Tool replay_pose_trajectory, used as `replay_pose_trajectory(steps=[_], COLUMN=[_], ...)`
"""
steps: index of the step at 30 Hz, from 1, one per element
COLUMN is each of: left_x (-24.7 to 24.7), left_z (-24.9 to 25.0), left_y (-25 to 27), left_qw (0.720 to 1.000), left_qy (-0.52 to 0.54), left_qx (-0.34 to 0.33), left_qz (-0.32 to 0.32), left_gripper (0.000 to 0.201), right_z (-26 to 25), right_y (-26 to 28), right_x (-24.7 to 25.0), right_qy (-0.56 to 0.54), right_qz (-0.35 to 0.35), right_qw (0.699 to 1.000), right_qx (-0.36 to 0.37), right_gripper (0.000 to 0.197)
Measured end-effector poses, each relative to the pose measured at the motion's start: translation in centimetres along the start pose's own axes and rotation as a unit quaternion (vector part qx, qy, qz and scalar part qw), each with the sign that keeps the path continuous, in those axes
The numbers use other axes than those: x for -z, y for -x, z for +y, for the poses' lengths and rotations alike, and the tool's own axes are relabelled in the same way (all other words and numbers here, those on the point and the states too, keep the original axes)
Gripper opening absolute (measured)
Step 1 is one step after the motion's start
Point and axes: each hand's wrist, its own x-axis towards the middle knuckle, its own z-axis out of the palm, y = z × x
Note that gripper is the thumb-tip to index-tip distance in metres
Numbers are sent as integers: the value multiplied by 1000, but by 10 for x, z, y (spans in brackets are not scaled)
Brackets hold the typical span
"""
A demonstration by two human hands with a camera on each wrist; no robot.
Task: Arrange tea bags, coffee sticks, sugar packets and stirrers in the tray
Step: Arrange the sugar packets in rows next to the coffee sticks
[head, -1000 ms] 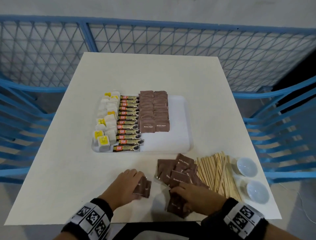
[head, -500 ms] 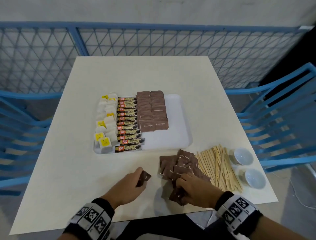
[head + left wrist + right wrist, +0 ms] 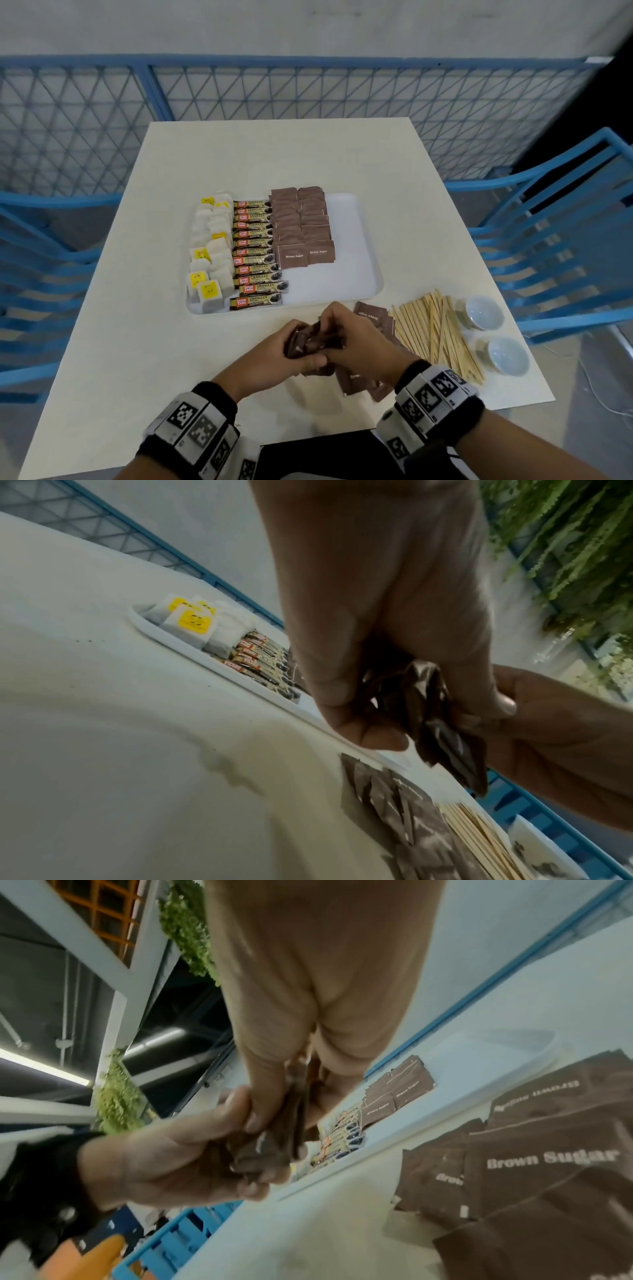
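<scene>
Brown sugar packets (image 3: 310, 341), a small crumpled bundle of brown paper sachets, sit gripped between both our hands above the worktop's near edge, just short of the white rectangular tray (image 3: 356, 240). We judge the bundle could fan out or drop a sachet onto the loose brown packets (image 3: 358, 378) below, since the sachets look uneven. Our left hand (image 3: 274, 356) curls round it from beneath; our right hand (image 3: 359, 339) pinches it from above.
</scene>
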Motion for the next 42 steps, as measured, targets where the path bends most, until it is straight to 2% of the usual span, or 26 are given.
replay_pose_trajectory(steps=[4,8,10,11,13,15,17,20,23,26,29,32,36,42], left_x=[5,4,4,4,8,12,18,25,31,32,29,26,27,26], left_z=[-1,-4,-5,-5,-6,-9,-13,-15,-16,-16,-13,-9,-8,-5], left_y=[2,4,5,6,8,8,8,10,11,12,12,11,10,7], left_qw=[1000,1000,999,999,996,988,978,969,963,965,966,962,958,960], left_qy=[18,11,36,51,81,131,180,212,226,222,225,244,257,251], left_qx=[1,-11,-5,0,6,13,17,13,5,0,-4,-7,-3,12], left_qz=[-10,-9,9,21,43,74,100,126,146,138,124,122,128,120], left_gripper=[35,21,25,28,38,45,51,66,61,58,60,67,79,62], right_z=[3,0,1,6,25,45,60,68,67,63,59,55,52,37], right_y=[-3,-1,-1,-2,-4,-5,-4,-2,-4,-9,-15,-19,-20,-16], right_x=[-4,0,8,14,28,41,47,45,41,39,38,40,45,65], right_qy=[-37,-92,-69,-22,131,277,365,397,382,364,350,331,289,230], right_qz=[57,26,14,16,10,-25,-59,-83,-80,-83,-91,-97,-102,-114], right_qw=[998,995,997,999,990,957,923,908,915,921,925,932,945,962], right_qx=[0,-16,-21,-26,-51,-88,-108,-103,-100,-111,-117,-113,-115,-90], right_gripper=[36,24,12,10,37,73,100,111,105,94,75,53,38,29])
